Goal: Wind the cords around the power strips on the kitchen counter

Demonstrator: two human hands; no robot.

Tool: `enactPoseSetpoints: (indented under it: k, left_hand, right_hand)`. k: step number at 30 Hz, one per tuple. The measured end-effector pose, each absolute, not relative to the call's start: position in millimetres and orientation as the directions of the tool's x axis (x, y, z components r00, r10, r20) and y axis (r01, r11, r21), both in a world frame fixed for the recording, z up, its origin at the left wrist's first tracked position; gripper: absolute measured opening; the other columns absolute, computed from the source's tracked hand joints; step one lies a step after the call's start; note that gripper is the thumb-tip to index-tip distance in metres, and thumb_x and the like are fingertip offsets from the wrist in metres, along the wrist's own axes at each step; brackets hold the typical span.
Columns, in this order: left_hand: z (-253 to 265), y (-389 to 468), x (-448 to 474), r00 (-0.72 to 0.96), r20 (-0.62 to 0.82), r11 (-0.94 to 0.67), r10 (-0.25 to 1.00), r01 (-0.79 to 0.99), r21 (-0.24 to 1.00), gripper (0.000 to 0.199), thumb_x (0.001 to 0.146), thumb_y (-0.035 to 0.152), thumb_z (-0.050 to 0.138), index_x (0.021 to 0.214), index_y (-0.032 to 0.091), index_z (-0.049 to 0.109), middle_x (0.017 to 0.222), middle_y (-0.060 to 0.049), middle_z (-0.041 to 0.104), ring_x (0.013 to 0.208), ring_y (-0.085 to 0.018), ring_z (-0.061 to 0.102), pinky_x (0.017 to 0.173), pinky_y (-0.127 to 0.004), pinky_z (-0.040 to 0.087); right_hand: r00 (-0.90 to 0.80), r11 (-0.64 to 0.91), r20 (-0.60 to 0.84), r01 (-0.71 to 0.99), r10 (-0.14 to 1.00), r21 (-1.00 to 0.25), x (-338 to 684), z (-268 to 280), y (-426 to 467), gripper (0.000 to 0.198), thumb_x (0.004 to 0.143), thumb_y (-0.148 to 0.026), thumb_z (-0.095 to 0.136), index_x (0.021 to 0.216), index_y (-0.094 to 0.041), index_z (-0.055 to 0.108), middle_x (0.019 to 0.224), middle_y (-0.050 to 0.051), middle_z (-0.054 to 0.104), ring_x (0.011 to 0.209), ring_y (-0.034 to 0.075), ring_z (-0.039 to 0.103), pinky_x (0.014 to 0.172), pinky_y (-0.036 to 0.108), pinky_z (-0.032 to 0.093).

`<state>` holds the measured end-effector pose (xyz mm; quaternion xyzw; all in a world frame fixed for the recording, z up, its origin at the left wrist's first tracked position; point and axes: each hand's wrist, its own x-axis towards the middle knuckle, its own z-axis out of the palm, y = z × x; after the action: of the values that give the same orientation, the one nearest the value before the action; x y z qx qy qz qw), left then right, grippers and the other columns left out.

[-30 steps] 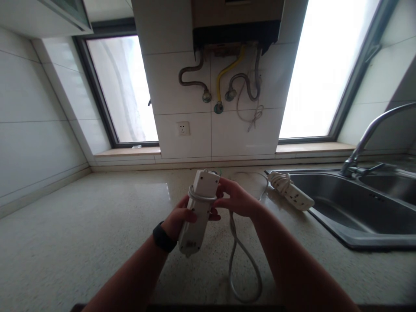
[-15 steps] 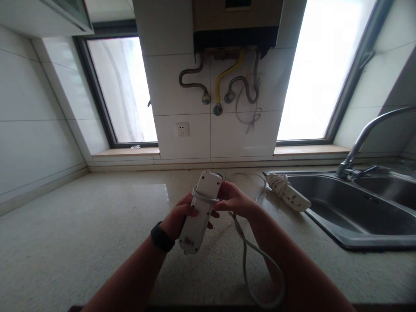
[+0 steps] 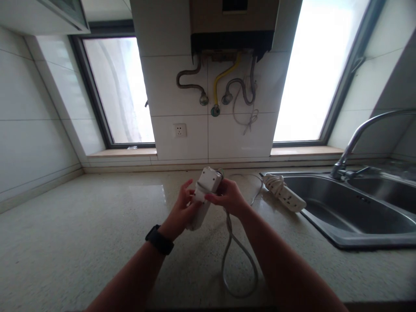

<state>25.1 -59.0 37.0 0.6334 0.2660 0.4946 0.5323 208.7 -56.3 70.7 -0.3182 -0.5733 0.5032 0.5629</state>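
My left hand (image 3: 179,214) grips a white power strip (image 3: 199,220) above the counter, its screwed back side towards me, with the thumb across it and some fingers raised off its left edge. A turn of grey-white cord wraps around the strip's upper part. At that wrap my right hand (image 3: 231,198) is closed, thumb over the strip's face and fingers behind its right side; it holds the cord there. From below this hand the cord (image 3: 229,232) hangs in a long loop towards the counter's front. The strip's far side is hidden.
A second white power strip (image 3: 287,196), its cord wound round one end, lies against the rim of the steel sink (image 3: 338,234) on the right. A faucet (image 3: 349,147) arches over the sink. On the wall are a socket (image 3: 180,130) and a water heater (image 3: 232,26) with hoses.
The power strip has tilted, so its lower end looks shorter. My right thumb has moved left across the strip, several left fingers have lifted, and the hanging cord loop has swung left.
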Motion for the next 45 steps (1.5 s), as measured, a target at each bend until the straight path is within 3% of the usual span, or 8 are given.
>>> enactPoseSetpoints:
  k: [3, 8, 14, 18, 23, 33, 40, 45]
  left_hand:
    - [29, -60, 34, 0.322, 0.486, -0.515, 0.812, 0.007, 0.857, 0.088, 0.067, 0.024, 0.083, 0.143, 0.023, 0.038, 0.121, -0.013, 0.057, 0.108, -0.028, 0.056, 0.093, -0.041, 0.042]
    - [28, -63, 39, 0.259, 0.459, -0.510, 0.850, 0.183, 0.841, 0.053, 0.073, 0.013, 0.066, 0.122, 0.021, 0.048, 0.097, -0.004, 0.059, 0.080, -0.018, 0.055, 0.071, -0.030, 0.042]
    - [34, -62, 28, 0.502, 0.272, -0.232, 0.821, -0.141, 0.962, 0.051, 0.073, 0.013, 0.066, 0.119, 0.022, 0.045, 0.092, -0.001, 0.054, 0.069, -0.011, 0.051, 0.061, -0.025, 0.046]
    - [30, -64, 27, 0.592, 0.224, -0.061, 0.775, -0.283, 0.957, 0.051, 0.071, 0.012, 0.072, 0.115, 0.021, 0.048, 0.094, -0.002, 0.055, 0.069, -0.010, 0.054, 0.060, -0.027, 0.047]
    - [26, -68, 28, 0.772, 0.222, 0.176, 0.596, -0.395, 0.902, 0.046, 0.064, 0.010, 0.074, 0.105, 0.016, 0.054, 0.090, -0.003, 0.054, 0.066, -0.011, 0.056, 0.056, -0.026, 0.046]
    - [19, -59, 23, 0.887, 0.327, 0.329, 0.326, -0.431, 0.840, 0.032, 0.072, 0.021, 0.070, 0.101, 0.011, 0.062, 0.082, -0.004, 0.056, 0.062, -0.013, 0.060, 0.054, -0.024, 0.050]
    - [20, -63, 26, 0.883, 0.387, 0.444, 0.266, -0.469, 0.764, 0.052, 0.073, 0.024, 0.064, 0.123, 0.014, 0.057, 0.077, -0.005, 0.062, 0.062, -0.019, 0.066, 0.050, -0.028, 0.056]
    - [22, -61, 23, 0.893, 0.357, 0.390, 0.274, -0.443, 0.807, 0.051, 0.074, 0.028, 0.068, 0.122, 0.015, 0.060, 0.096, -0.011, 0.065, 0.090, -0.025, 0.067, 0.072, -0.040, 0.060]
  right_hand:
    - [-0.026, 0.329, 0.335, -0.142, 0.942, -0.934, 204, 68, -53, 0.057, 0.047, -0.034, 0.092, 0.091, -0.009, 0.065, 0.082, 0.003, 0.070, 0.064, 0.001, 0.057, 0.059, 0.011, 0.049]
    - [-0.064, 0.320, 0.319, 0.005, 0.946, -0.947, 206, 66, -49, 0.061, 0.053, -0.044, 0.089, 0.100, -0.011, 0.067, 0.087, 0.005, 0.072, 0.058, 0.000, 0.055, 0.051, 0.012, 0.044]
    - [-0.133, 0.363, 0.355, 0.043, 0.925, -0.931, 224, 77, -55, 0.076, 0.044, -0.035, 0.095, 0.112, -0.015, 0.069, 0.103, 0.006, 0.074, 0.047, -0.008, 0.028, 0.040, 0.010, 0.023]
    - [-0.159, 0.332, 0.325, 0.019, 0.932, -0.943, 229, 80, -57, 0.073, 0.040, -0.034, 0.096, 0.105, -0.013, 0.071, 0.078, -0.001, 0.070, 0.044, -0.007, 0.028, 0.039, 0.011, 0.022]
    - [-0.264, 0.295, 0.263, 0.090, 0.928, -0.951, 232, 81, -61, 0.066, 0.042, -0.034, 0.096, 0.096, -0.009, 0.068, 0.045, -0.013, 0.038, 0.042, -0.006, 0.029, 0.040, 0.009, 0.021]
    - [-0.319, 0.248, 0.242, -0.024, 0.916, -0.969, 229, 77, -60, 0.063, 0.043, -0.034, 0.096, 0.093, -0.010, 0.065, 0.049, -0.011, 0.047, 0.041, -0.005, 0.035, 0.037, 0.008, 0.028]
    - [-0.369, 0.201, 0.213, -0.072, 0.905, -0.977, 221, 82, -65, 0.063, 0.047, -0.042, 0.093, 0.093, -0.007, 0.068, 0.061, -0.001, 0.066, 0.042, 0.001, 0.051, 0.032, 0.008, 0.031]
    - [-0.355, 0.241, 0.252, -0.076, 0.900, -0.968, 223, 77, -63, 0.062, 0.050, -0.040, 0.092, 0.097, -0.008, 0.070, 0.057, -0.004, 0.061, 0.042, -0.003, 0.043, 0.036, 0.008, 0.031]
